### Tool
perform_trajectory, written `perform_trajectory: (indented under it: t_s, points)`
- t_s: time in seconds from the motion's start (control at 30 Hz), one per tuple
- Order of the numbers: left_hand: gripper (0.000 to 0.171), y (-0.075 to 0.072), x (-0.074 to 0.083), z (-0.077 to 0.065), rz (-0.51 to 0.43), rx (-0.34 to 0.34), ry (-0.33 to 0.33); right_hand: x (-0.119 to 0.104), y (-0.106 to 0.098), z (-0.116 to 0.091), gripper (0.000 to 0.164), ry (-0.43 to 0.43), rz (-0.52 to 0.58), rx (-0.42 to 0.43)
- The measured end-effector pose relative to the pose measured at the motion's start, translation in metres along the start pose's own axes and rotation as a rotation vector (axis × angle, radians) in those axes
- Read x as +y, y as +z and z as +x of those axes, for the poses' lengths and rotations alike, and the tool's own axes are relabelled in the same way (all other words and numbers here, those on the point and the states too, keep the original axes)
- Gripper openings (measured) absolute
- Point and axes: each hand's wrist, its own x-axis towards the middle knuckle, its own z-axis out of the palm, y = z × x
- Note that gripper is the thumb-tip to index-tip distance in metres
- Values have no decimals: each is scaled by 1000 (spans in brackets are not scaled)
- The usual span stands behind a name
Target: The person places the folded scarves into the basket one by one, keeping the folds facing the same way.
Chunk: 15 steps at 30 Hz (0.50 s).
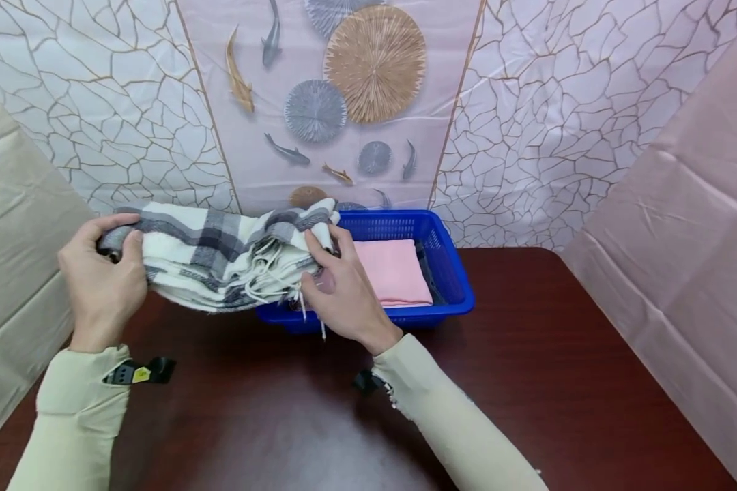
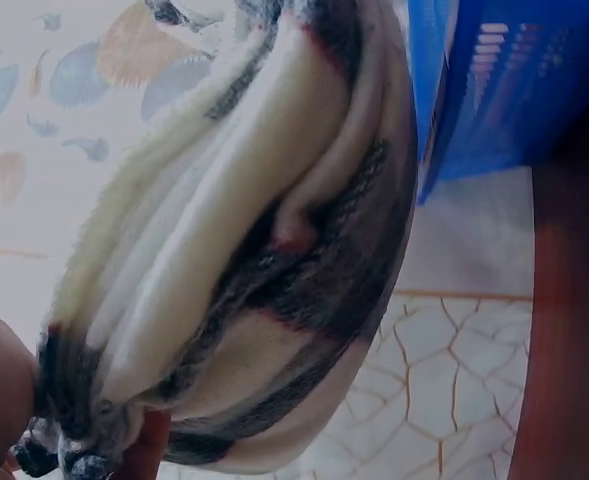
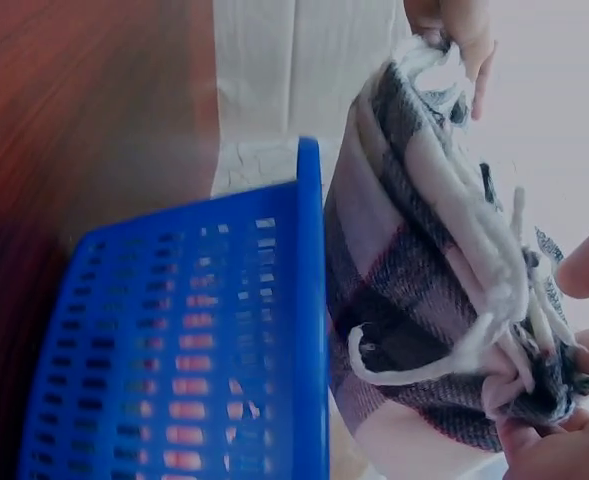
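Note:
A folded plaid scarf (image 1: pixel 209 245), white with grey and black bands and a knotted fringe, is held up between both hands. My left hand (image 1: pixel 104 273) grips its left end, thumb on the near side. At the fringed right end, my right hand (image 1: pixel 347 290) pinches the layers between thumb and fingers. Beneath and behind that end stands a blue plastic basket (image 1: pixel 457 286) with perforated walls; the scarf hides its left part. Inside the basket lies a folded pink cloth (image 1: pixel 393 273), with a dark cloth (image 1: pixel 428 273) beside it. In the right wrist view, the scarf hangs beside the basket's rim.
The basket stands on a dark reddish-brown table (image 1: pixel 528 382) near its back edge. A patterned curtain (image 1: pixel 516 123) hangs behind the table, and plain pale fabric (image 1: pixel 675 225) drapes along the sides. Each wrist wears a black strap.

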Motion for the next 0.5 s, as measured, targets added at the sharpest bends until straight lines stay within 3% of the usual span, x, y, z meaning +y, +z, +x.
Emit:
perform_trajectory:
  t_s: [0.27, 0.5]
  points:
    - [21, 28, 18, -4, -57, -60, 100, 11, -32, -1, 57, 54, 16, 37]
    - [18, 49, 31, -13, -134, -136, 160, 24, -60, -8, 55, 92, -54, 56]
